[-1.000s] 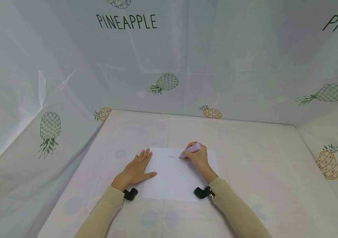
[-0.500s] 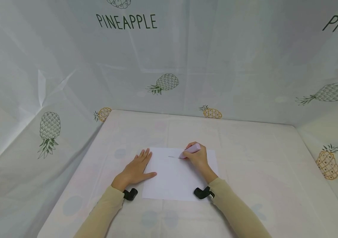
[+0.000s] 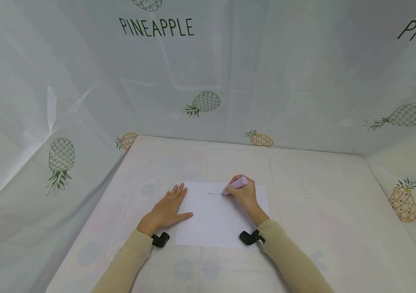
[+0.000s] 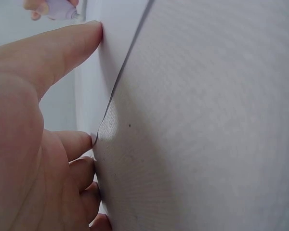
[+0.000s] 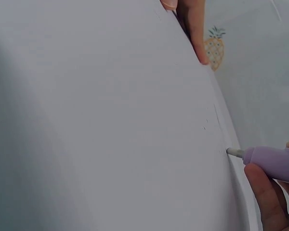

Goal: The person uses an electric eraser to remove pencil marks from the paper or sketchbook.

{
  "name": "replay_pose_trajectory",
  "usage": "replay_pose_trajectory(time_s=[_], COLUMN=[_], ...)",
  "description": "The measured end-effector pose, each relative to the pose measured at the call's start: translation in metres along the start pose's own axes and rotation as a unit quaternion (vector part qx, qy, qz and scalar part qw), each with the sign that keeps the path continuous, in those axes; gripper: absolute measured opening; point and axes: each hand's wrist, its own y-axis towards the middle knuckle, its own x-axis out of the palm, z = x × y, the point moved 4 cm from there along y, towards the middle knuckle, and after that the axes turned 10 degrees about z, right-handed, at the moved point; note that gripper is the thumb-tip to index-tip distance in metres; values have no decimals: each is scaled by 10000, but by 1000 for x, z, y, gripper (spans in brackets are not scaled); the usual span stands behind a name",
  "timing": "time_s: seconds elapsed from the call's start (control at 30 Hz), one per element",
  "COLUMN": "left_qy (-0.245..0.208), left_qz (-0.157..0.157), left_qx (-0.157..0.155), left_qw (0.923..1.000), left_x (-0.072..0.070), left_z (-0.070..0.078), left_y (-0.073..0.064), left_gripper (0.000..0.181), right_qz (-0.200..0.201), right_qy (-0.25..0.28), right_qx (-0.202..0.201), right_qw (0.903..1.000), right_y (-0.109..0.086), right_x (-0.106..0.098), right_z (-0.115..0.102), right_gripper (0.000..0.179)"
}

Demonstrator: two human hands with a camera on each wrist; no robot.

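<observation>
Between the two hands, a white sheet [image 3: 208,228] lies flat on the table [image 3: 314,211]. Left hand [image 3: 165,209]: fingers spread, thumb on the sheet, index fingertip at its edge, presumably to prevent slipping. Right hand [image 3: 247,198]: pinches a lilac pen [image 3: 238,182] near its tip, apparently for control; a thin dark line [image 3: 211,193] lies leftward of the tip.

The pen [image 5: 272,162] is pale purple, the paper [image 3: 215,224] white with a thin dark line [image 3: 210,193], the sleeves [image 3: 288,254] beige, and the backdrop [image 3: 284,61] grey-white with green and orange pineapple prints [image 3: 61,156].
</observation>
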Motion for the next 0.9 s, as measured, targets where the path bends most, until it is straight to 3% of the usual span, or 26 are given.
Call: replay_pose_trajectory(time_s=[0.3, 0.53, 0.77, 0.9], left_qy=[-30, 0, 22, -11], left_qz=[3, -60, -38, -23], left_qx=[-11, -20, -28, -21], left_qw=[10000, 10000, 10000, 10000], left_x=[-1, 1, 0, 0], left_z=[0, -1, -1, 0], left_y=[0, 1, 1, 0], left_gripper=[96, 97, 96, 96], right_qz=[-150, -45, 71, 96], right_qy=[83, -26, -3, 116], right_qx=[26, 159, 250, 149], right_qw=[9999, 9999, 9997, 9998], right_y=[-1, -1, 14, 15], right_x=[3, 2, 0, 1], right_z=[-1, 1, 33, 38], right_gripper=[19, 20, 22, 20])
